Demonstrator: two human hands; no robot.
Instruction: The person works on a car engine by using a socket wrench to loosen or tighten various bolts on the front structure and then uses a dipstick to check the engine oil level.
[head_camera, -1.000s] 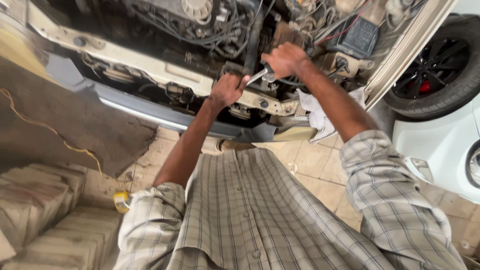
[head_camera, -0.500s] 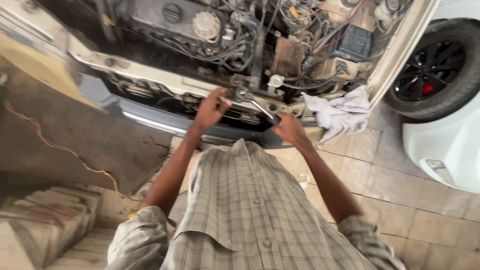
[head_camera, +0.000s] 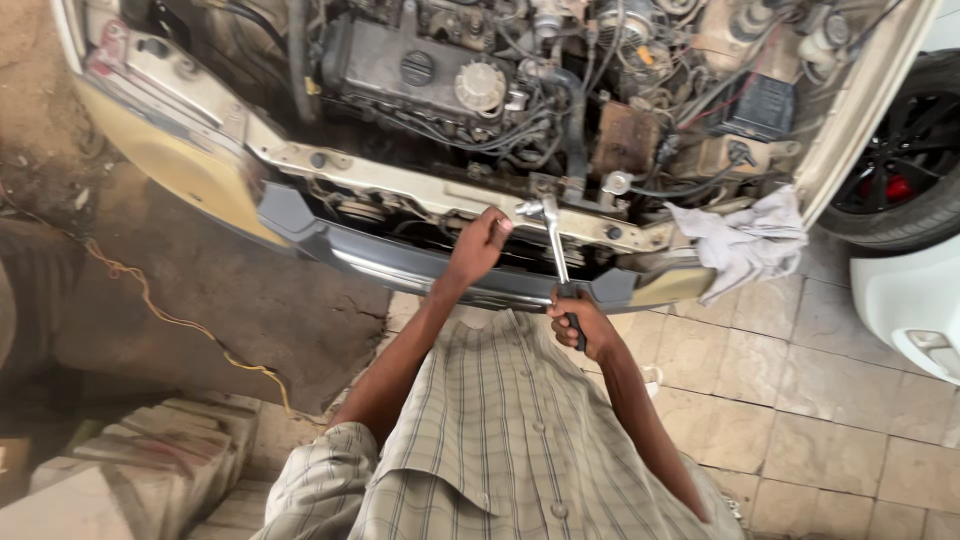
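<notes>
Tiled workshop floor (head_camera: 800, 400) runs under me on the right, rough concrete on the left, and an open engine bay (head_camera: 520, 90) of a pale car fills the far side of what I see. My right hand (head_camera: 583, 325) is closed tight round the dark grip of a ratchet wrench (head_camera: 555, 245), fingers wrapped together on the handle, near my chest. Its chrome shaft runs away from me up to the front crossmember (head_camera: 400, 180), where the head sits on a fitting at the panel's edge. My left hand (head_camera: 480, 243) rests just left of that head, fingers curled against the crossmember; I cannot tell whether they grip anything. A grey bumper (head_camera: 380, 262) hangs below both hands. A crumpled grey rag (head_camera: 745, 240) lies on the car's front corner to the right. An orange cord (head_camera: 170, 315) trails across the concrete on the left, and a black wheel (head_camera: 905, 180) of another car shows far right.
</notes>
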